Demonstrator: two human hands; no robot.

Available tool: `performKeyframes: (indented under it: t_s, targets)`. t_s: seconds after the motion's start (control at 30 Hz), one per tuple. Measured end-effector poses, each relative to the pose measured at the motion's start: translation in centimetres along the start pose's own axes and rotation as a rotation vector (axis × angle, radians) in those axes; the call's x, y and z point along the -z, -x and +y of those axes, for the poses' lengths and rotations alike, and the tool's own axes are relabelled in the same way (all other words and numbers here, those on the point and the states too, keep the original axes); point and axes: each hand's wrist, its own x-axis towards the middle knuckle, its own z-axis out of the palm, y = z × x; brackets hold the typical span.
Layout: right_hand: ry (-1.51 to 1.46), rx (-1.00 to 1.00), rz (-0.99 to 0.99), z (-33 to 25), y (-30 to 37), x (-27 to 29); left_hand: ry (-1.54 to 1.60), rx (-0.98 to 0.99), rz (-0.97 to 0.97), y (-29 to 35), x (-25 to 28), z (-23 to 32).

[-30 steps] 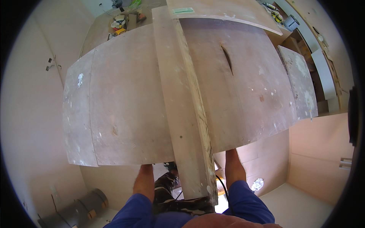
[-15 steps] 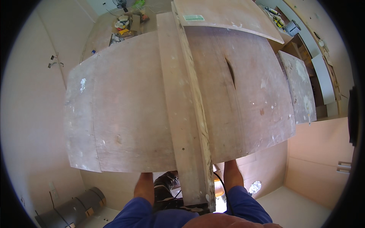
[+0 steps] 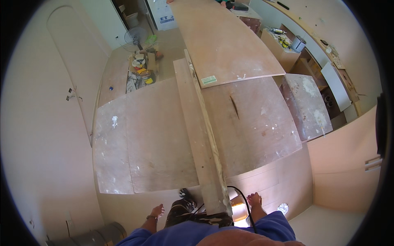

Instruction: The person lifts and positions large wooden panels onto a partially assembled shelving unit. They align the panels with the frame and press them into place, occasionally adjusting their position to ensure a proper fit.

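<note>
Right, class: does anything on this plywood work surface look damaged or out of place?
Yes. The plywood sheet has a dark narrow slit cut through it right of the long plank, and white splatter marks its surface. A black cord loops over the near edge.

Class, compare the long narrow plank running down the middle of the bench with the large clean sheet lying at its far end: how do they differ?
The long narrow plank is a slim strip; the large clean sheet is a broad panel. The plank runs lengthwise toward the person, its near end overhanging the bench edge; the sheet lies flat at the far end, overlapping the stained boards. The sheet carries a small label; the plank does not. Both are pale brown wood.
</note>
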Motion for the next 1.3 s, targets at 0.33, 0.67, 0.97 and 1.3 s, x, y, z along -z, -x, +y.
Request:
performKeyframes:
  t_s: [0.33, 0.67, 0.97, 1.3]
  targets:
    - [0.328, 0.189, -0.134, 8.3, 10.6, 10.1, 0.024, -0.067, -0.239, -2.2, 4.4, 1.1]
    - [-0.213, 0.230, -0.313, 13.0, 16.9, 1.3, -0.486, -0.281, -0.290, 9.5, 7.9, 5.1]
    - [-0.157, 0.688, -0.603, 2.1, 30.2, -4.9, -0.839, -0.488, -0.298, 5.3, 0.5, 6.4]
    - [0.401, 0.680, -0.645, 1.4, 31.4, -1.4, -0.789, -0.639, -0.843, 6.4, -12.4, 8.3]
